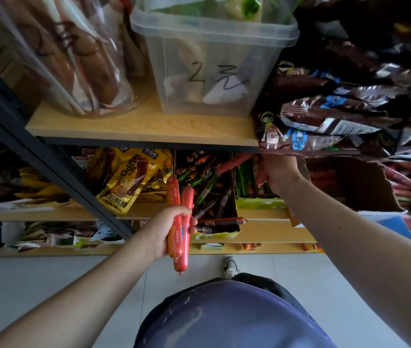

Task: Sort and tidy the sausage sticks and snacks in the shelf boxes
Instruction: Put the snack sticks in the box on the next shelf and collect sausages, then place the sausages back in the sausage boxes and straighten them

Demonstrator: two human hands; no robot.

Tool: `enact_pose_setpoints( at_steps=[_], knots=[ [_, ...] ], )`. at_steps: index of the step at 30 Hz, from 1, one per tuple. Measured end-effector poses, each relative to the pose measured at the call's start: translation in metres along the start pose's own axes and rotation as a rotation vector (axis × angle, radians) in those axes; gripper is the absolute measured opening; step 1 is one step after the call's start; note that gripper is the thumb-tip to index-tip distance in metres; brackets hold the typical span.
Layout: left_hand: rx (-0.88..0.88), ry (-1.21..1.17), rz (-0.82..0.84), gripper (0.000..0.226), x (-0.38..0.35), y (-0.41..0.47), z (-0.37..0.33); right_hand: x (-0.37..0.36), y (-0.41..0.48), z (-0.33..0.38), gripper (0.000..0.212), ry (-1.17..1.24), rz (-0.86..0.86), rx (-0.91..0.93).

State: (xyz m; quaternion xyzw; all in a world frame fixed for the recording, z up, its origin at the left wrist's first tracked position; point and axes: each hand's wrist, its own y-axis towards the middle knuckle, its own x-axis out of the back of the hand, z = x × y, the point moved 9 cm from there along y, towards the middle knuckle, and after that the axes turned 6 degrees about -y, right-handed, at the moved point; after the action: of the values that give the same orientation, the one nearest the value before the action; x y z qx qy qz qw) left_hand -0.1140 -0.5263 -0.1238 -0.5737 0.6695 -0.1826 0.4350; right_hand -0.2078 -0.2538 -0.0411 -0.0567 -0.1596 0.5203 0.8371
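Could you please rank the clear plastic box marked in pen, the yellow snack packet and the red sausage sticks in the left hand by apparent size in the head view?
1. Clear plastic box, though nearest the camera.
2. Yellow snack packet.
3. Red sausage sticks.

2 red sausage sticks [180,222], 1 clear box [214,59].
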Motion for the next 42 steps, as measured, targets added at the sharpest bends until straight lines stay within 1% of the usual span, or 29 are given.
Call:
enact_pose_setpoints(
  at_steps=[2,3,4,6,9,10,12,13,15,18,21,25,27,29,31,33,35,36,37,39,40,42],
  knots=[
    [-0.013,-0.040,0.012,0.031,-0.005,0.003,0.003,0.013,-0.011,-0.014,0.017,0.163,-0.001,-0.099],
    [-0.009,-0.057,0.020,0.028,-0.009,0.005,0.006,0.020,-0.018,-0.022,0.012,0.227,0.005,-0.143],
    [0.000,-0.067,0.033,0.024,-0.015,0.006,0.008,0.027,-0.027,-0.033,0.011,0.268,0.009,-0.180],
    [0.010,-0.074,0.038,0.017,-0.024,0.009,0.011,0.039,-0.041,-0.052,0.017,0.332,0.018,-0.217],
    [0.022,-0.046,0.017,0.011,-0.032,0.018,0.012,0.052,-0.057,-0.073,0.019,0.459,0.001,-0.264],
    [0.026,-0.024,0.012,0.009,-0.036,0.022,0.012,0.057,-0.060,-0.079,0.023,0.497,-0.009,-0.280],
    [0.014,0.013,-0.003,0.008,-0.039,0.027,0.011,0.060,-0.066,-0.085,0.039,0.567,-0.004,-0.302],
    [0.003,0.029,-0.005,0.008,-0.040,0.030,0.010,0.062,-0.068,-0.087,0.039,0.590,0.000,-0.317],
    [-0.015,0.055,-0.011,0.009,-0.041,0.034,0.006,0.065,-0.070,-0.089,0.030,0.626,0.031,-0.340],
    [-0.046,0.042,-0.041,0.015,-0.039,0.040,-0.005,0.064,-0.070,-0.087,0.035,0.643,0.108,-0.337],
    [-0.094,0.025,-0.070,0.021,-0.042,0.044,-0.020,0.062,-0.071,-0.084,0.034,0.624,0.188,-0.339],
    [-0.125,-0.074,-0.173,0.012,-0.045,0.047,-0.035,0.069,-0.070,-0.090,0.033,0.679,0.203,-0.371],
    [-0.128,-0.047,-0.191,0.014,-0.054,0.043,-0.035,0.077,-0.072,-0.092,0.034,0.693,0.215,-0.379],
    [-0.130,0.048,-0.153,0.020,-0.072,0.035,-0.028,0.087,-0.076,-0.092,0.035,0.691,0.227,-0.379],
    [-0.112,0.122,-0.062,0.021,-0.101,0.020,-0.013,0.098,-0.080,-0.091,0.037,0.693,0.249,-0.377],
    [-0.078,0.148,0.036,0.025,-0.134,0.004,0.004,0.114,-0.083,-0.089,0.038,0.702,0.254,-0.370],
    [-0.038,0.171,0.095,0.031,-0.165,-0.008,0.024,0.135,-0.086,-0.085,0.040,0.713,0.243,-0.355],
    [-0.017,0.186,0.117,0.031,-0.179,-0.014,0.033,0.147,-0.088,-0.085,0.040,0.717,0.239,-0.351],
    [0.001,0.203,0.130,0.027,-0.193,-0.020,0.043,0.158,-0.091,-0.084,0.036,0.722,0.237,-0.349],
    [0.030,0.252,0.140,0.018,-0.223,-0.032,0.064,0.187,-0.095,-0.084,0.019,0.744,0.208,-0.350],
    [0.040,0.285,0.151,0.020,-0.238,-0.036,0.074,0.202,-0.096,-0.086,0.015,0.765,0.178,-0.354],
    [0.056,0.327,0.206,0.036,-0.270,-0.045,0.095,0.233,-0.100,-0.090,0.012,0.805,0.110,-0.368]
  ],
)
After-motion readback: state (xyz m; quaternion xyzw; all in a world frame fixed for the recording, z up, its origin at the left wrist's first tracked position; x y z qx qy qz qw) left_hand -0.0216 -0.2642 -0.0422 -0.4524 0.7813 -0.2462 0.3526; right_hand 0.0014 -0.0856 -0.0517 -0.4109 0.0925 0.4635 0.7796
